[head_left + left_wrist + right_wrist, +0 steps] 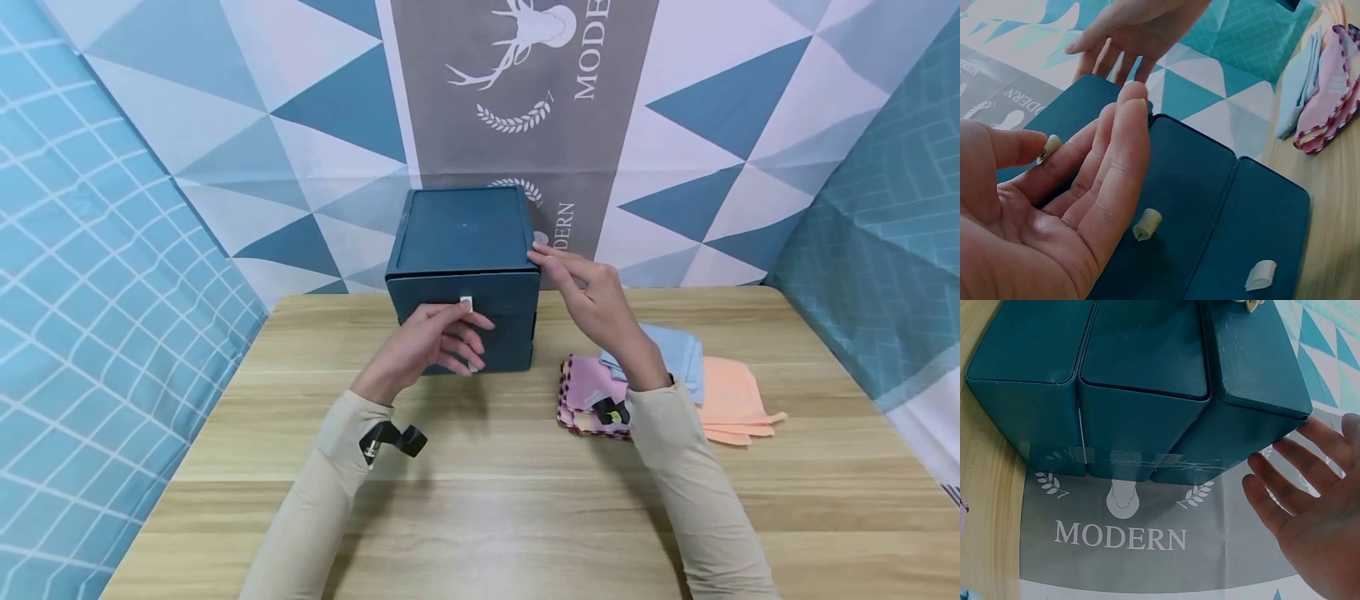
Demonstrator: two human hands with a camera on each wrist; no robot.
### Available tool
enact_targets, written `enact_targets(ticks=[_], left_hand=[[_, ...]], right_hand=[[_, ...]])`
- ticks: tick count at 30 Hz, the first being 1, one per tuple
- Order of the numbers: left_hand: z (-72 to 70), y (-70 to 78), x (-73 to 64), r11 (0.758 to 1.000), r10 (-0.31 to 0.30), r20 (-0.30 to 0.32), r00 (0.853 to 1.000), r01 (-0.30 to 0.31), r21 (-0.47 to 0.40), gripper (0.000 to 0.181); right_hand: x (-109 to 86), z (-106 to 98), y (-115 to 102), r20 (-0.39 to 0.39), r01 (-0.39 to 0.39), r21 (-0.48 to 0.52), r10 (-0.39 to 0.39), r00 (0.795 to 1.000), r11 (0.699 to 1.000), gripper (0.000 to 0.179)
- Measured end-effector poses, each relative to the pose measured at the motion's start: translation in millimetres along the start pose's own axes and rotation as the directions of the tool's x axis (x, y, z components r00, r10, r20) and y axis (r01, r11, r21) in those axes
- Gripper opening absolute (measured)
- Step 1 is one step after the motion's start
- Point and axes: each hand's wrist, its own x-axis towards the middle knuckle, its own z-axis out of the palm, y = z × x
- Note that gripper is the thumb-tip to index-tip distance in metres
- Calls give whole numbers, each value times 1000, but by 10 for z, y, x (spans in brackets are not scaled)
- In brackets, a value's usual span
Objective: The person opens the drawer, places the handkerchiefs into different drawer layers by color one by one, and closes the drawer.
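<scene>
A dark teal three-drawer box [465,225] stands at the back of the table, its drawer fronts facing the person. My left hand [420,346] pinches the small whitish pull tab [1052,147] of the top drawer between thumb and index finger, the other fingers loosely bent. Two more tabs show in the left wrist view, a middle tab [1147,225] and a bottom tab [1262,275]. With fingers extended, my right hand [596,304] touches the box's upper right edge. In the right wrist view its fingertips [1260,461] lie along the top drawer section's side.
Folded cloths lie right of the box, partly under the right forearm: a pink cloth [592,383] with checked edging, a light blue cloth [678,354] and an orange cloth [731,392]. A patterned backdrop [720,125] rises directly behind the wooden table [480,500].
</scene>
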Motion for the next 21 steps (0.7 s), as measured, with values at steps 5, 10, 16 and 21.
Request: enact_targets(ticks=[5,10,16,21], left_hand=[[3,-30,-4,1000,16,-5,1000,-16,-16,46],[-28,-82,-51,999,19,13,1000,-18,-43,44],[-46,-104,-93,999,28,87,996,-24,-47,45],[2,-105,-172,1000,20,78,997,-20,-3,47]], right_hand=[[-1,21,-12,0,-13,-3,13,1000,1000,36],[9,31,-26,27,-15,4,15,1000,1000,37],[-8,-38,-37,79,-42,-22,44,996,999,38],[10,-85,-48,110,-42,-12,43,993,999,38]])
